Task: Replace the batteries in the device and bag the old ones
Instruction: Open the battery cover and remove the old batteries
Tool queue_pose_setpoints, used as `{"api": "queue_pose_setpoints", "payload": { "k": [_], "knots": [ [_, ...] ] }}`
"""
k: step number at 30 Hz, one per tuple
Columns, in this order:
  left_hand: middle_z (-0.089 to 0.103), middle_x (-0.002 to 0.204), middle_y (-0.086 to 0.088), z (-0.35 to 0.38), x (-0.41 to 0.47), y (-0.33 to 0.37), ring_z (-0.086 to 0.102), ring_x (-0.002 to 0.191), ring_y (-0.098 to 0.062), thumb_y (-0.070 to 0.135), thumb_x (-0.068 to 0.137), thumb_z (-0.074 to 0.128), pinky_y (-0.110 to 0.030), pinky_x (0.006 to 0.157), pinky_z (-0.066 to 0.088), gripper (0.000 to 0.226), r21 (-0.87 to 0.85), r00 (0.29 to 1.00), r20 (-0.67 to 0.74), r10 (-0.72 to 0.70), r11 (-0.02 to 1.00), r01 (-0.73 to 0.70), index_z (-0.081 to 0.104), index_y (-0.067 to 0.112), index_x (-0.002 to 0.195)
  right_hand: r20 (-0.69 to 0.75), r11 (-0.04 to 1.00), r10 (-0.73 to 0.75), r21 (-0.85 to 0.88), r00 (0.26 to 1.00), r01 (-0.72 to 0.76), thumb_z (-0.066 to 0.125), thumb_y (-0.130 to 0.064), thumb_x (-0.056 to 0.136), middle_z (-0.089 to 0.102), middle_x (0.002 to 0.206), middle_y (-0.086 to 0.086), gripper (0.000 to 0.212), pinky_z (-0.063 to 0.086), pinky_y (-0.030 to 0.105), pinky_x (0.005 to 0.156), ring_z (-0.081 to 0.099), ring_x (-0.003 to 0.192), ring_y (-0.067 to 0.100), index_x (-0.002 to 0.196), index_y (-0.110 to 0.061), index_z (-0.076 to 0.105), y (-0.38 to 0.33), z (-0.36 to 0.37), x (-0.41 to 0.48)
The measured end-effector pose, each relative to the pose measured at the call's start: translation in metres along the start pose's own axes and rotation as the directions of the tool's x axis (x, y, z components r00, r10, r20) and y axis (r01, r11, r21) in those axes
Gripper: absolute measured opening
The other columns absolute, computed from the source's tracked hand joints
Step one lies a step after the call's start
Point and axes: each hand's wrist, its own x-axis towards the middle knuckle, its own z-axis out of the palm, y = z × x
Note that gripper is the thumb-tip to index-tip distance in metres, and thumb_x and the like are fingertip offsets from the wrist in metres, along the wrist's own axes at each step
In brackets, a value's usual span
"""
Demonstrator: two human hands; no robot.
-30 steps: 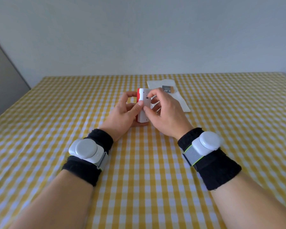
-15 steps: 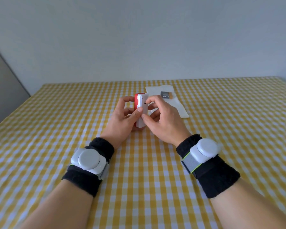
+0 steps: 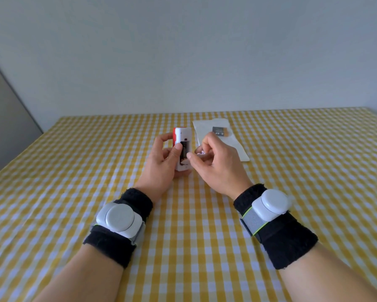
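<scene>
Head view, the only one going. Left hand clamped round the device, a white and red little box, held upright just above the worktop. Fingers curled round the far side, thumb pressed on the near edge, right beside the open battery compartment, dark inside. Can't make out what's sitting in there.

Right hand just beside the device, not touching it, fingers curled in with thumb and forefinger tips together. Looks like a pinch on a small pale piece tucked between the fingers; too small to say what it is.

Counting up: two hands, one device, one flat white bag lying behind the right hand, and one dark block battery resting on the bag's far end, with an orange tip. Also two black wristbands, one on the left wrist and one on the right wrist, each carrying one round white puck.

Worktop covered in a yellow and white checked cloth, running wide to both sides. Plain pale wall behind it, plus a grey panel slanting down the left edge.
</scene>
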Motion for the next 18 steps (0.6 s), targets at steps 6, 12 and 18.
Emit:
{"api": "queue_pose_setpoints", "payload": {
  "k": [6,12,18],
  "knots": [
    [0.071,0.123,-0.014,-0.0011,0.0054,0.0018,0.079,0.104,-0.030,0.034,0.115,0.045,-0.047,0.082,0.067,0.034,-0.184,0.974,-0.206,-0.095,0.981,0.056,0.048,0.021,0.147,0.041,0.999,-0.028,-0.027,0.999,0.029,0.072,-0.015,0.088,0.071,0.089,-0.003,0.018,0.053,0.023,0.070,0.068,0.081,0.014,0.091,-0.017,0.054,0.0067,-0.0042,0.0008],
    [0.074,0.125,-0.018,-0.0027,0.0034,-0.0001,0.078,0.112,-0.033,0.027,0.113,0.052,-0.047,0.086,0.066,0.032,-0.201,0.992,-0.121,-0.046,0.979,0.021,0.049,0.019,0.144,0.066,0.997,-0.064,-0.041,0.996,0.066,0.078,-0.027,0.090,0.074,0.093,-0.009,0.015,0.050,0.012,0.081,0.067,0.089,0.004,0.101,-0.018,0.072,0.0063,0.0009,-0.0001],
    [0.073,0.129,-0.016,-0.0012,-0.0021,-0.0002,0.077,0.116,-0.035,0.012,0.108,0.062,-0.054,0.098,0.063,0.038,-0.068,0.998,0.047,0.045,0.997,-0.042,0.058,0.012,0.146,0.061,0.999,0.031,0.009,0.998,-0.031,0.080,-0.036,0.090,0.075,0.093,-0.010,0.021,0.055,0.019,0.071,0.069,0.080,0.006,0.102,-0.019,0.075,0.0020,0.0021,0.0005]
  ]
}}
